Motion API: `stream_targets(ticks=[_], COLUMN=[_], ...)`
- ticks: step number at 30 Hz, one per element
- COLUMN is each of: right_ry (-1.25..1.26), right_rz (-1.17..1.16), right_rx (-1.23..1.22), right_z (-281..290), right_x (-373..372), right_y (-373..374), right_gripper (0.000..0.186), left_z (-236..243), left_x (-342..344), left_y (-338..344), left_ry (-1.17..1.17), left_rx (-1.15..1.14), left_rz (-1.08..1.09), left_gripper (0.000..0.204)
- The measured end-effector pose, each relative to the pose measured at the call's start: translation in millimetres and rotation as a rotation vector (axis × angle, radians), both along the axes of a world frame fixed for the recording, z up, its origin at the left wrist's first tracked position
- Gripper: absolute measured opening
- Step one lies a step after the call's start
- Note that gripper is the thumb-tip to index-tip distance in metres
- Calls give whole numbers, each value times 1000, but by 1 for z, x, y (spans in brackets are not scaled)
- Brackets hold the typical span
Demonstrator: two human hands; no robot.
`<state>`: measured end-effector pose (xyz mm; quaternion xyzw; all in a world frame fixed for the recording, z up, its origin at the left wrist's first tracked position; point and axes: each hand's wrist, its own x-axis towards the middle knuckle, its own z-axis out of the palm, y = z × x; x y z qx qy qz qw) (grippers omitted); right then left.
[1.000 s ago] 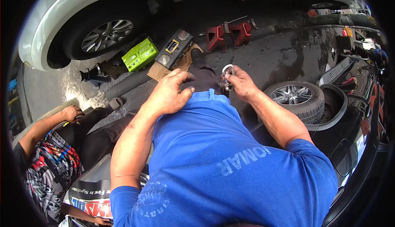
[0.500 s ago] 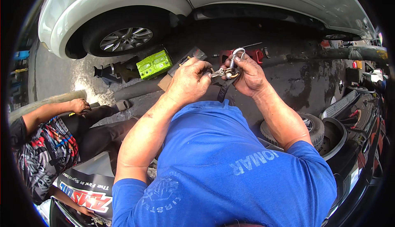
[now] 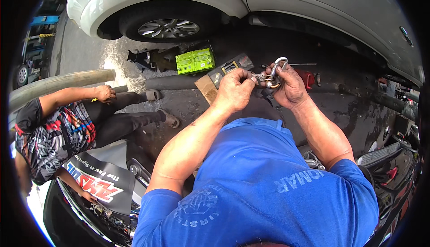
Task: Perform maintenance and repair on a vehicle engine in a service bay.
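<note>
1. While the right hand (image 3: 290, 87) pinches the silver carabiner (image 3: 280, 62) between thumb and forefinger, its other fingers curl loosely and the palm is partly uncovered.
2. A second ago the left hand (image 3: 235, 90) was apart and empty; now its thumb and forefinger are closed on the small metal pieces (image 3: 260, 76) linked below the carabiner. Which piece it grips, I cannot tell.
3. That change seems to make the work two-handed: the right appears to steady the bunch, leaving the left to handle its far end.
4. The bunch hangs between the hands, above the waist of the blue shirt (image 3: 251, 157), with a brass-coloured part (image 3: 272, 85) near the right fingers.
5. Beyond, on the ground, lie a green battery (image 3: 195, 61) and a dark case (image 3: 243, 61) beside some cardboard (image 3: 206, 89).
6. A co-worker's hand (image 3: 105, 94) rests well apart, at the left.
</note>
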<state>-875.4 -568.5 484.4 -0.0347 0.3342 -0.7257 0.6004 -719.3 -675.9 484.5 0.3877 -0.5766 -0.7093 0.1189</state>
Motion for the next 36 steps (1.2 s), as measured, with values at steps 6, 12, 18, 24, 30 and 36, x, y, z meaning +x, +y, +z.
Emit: stream_targets(ticks=[6, 12, 18, 24, 30, 36], right_ry=[-165, -106, -133, -162, 1327, 1330], right_rz=[35, 21, 17, 30, 640, 784], right_rx=[137, 430, 714, 877, 449, 339], right_z=[-46, -124, -213, -323, -436, -512], right_x=[2, 31, 45, 54, 20, 7], right_y=[-27, -21, 13, 29, 58, 48], right_gripper=[7, 44, 90, 85, 53, 18], left_z=[-3, -98, -186, -304, -413, -517], left_x=[-13, 8, 14, 15, -3, -17], left_y=[8, 31, 54, 90, 101, 83], left_ry=[-265, -292, -419, -554, -790, -544], left_rx=[-99, -168, -230, 51, 182, 611], left_rz=[211, 307, 238, 423, 370, 551], left_gripper=[16, 14, 15, 13, 30, 22])
